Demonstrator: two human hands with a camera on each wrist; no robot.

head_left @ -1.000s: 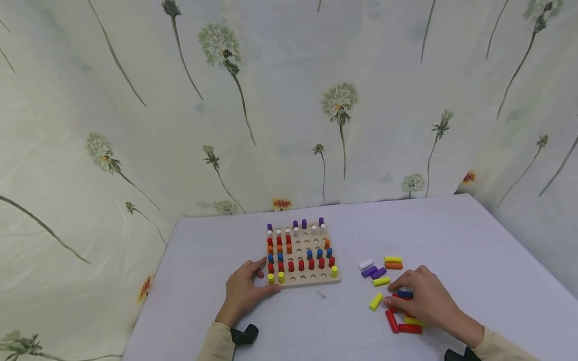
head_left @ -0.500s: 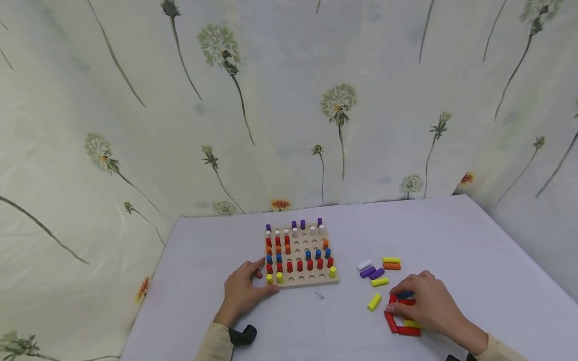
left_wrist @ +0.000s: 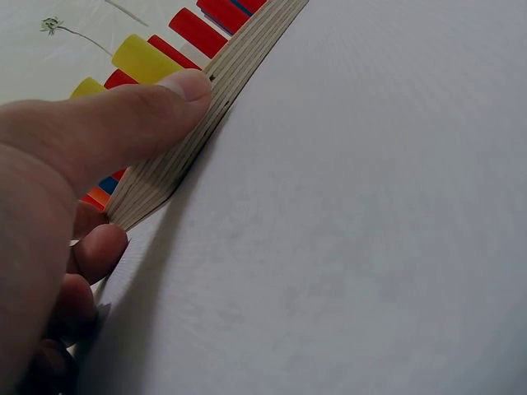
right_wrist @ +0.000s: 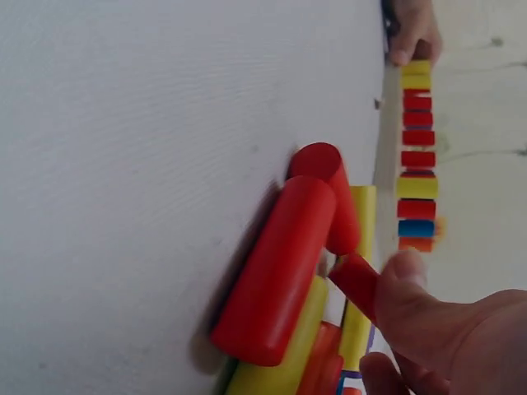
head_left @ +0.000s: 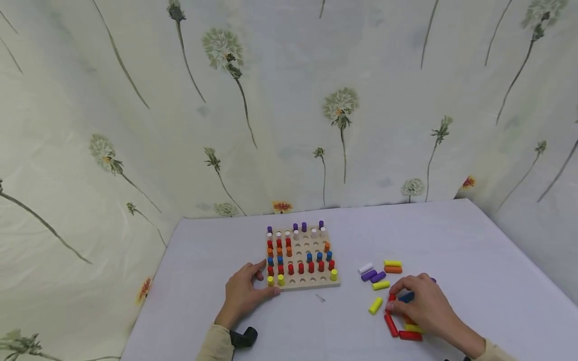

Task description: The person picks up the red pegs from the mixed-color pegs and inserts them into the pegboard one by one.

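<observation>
A wooden pegboard [head_left: 311, 287] stands near the middle of the table, with rows of coloured pegs upright in its holes. My left hand [head_left: 246, 290] grips its near left corner; the thumb presses the plywood edge [left_wrist: 189, 136] in the left wrist view, with curled fingers round the side. At the right, my right hand [head_left: 424, 303] pinches a red peg [right_wrist: 356, 284] between thumb and finger, low over a cluster of loose pegs. Beside it lie two red pegs [head_left: 391, 326] [right_wrist: 276, 276], a blue peg [head_left: 407, 297] and a yellow peg [head_left: 413, 328], partly hidden by the hand.
Further loose pegs lie left of and beyond the right hand: white [head_left: 366, 268], purple [head_left: 369, 276], yellow [head_left: 376, 306] and orange [head_left: 393, 269]. A small thin scrap [head_left: 320, 298] lies before the board. Flower-printed cloth [head_left: 289, 125] hangs behind the table.
My right thumb and finger have come down to the red peg and now pinch it. A purple peg has come into sight behind that hand. The left hand stays on the board.
</observation>
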